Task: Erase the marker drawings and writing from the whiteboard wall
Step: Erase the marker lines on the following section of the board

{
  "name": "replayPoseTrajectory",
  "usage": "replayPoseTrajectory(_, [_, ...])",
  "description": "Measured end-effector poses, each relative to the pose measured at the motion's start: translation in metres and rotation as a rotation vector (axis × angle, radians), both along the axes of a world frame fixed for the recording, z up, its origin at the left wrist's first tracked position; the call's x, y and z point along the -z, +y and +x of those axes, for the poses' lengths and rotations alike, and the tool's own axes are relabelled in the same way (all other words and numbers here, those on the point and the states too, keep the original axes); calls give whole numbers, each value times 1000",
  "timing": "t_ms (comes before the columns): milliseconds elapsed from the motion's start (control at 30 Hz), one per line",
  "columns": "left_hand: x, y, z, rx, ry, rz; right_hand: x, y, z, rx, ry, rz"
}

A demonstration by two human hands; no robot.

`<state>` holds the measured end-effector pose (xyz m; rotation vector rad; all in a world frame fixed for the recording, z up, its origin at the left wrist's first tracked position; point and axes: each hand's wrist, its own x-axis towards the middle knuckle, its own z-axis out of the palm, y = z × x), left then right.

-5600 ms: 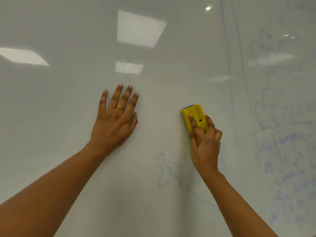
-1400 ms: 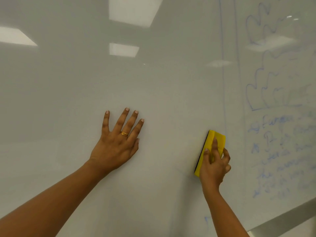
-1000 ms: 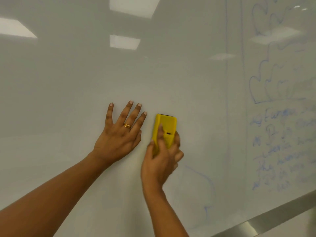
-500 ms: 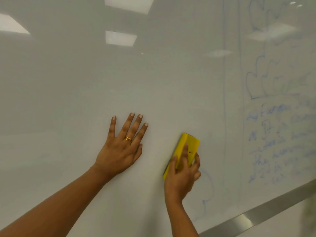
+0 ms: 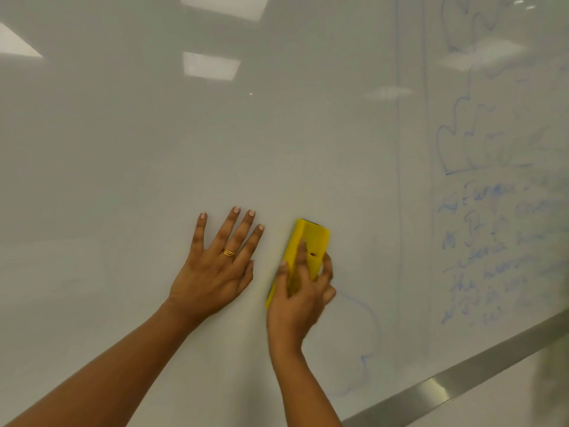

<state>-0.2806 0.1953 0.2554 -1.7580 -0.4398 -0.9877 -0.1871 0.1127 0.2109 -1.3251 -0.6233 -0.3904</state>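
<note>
The glossy whiteboard wall fills the view. My left hand lies flat on it with fingers spread and a gold ring on one finger. Just to its right, my right hand grips a yellow eraser pressed against the board. A faint blue curved outline runs down the board right of that hand. Blue handwriting and a scalloped blue drawing cover the right part of the board. A thin vertical blue line separates that area.
A metal bottom rail runs diagonally across the lower right corner. Ceiling lights reflect in the upper board. Something blurred and greenish sits at the right edge below the rail.
My right hand with the eraser has slid left and slightly up, closer to my left hand. The left hand has stayed flat on the board.
</note>
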Motion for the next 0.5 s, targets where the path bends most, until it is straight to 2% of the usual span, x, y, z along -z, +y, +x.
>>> replayPoseTrajectory(133, [2,1,0,2,14,-27,-4,2,-3,36,-232,-34])
replayPoseTrajectory(233, [5,0,0,-1,26,-31,11,0,12,99,-251,-58])
replayPoseTrajectory(367, [11,0,0,9,55,-28,38,-4,33,97,-43,-26])
replayPoseTrajectory(500, [18,-1,1,-4,73,-19,61,-9,56,33,372,-11])
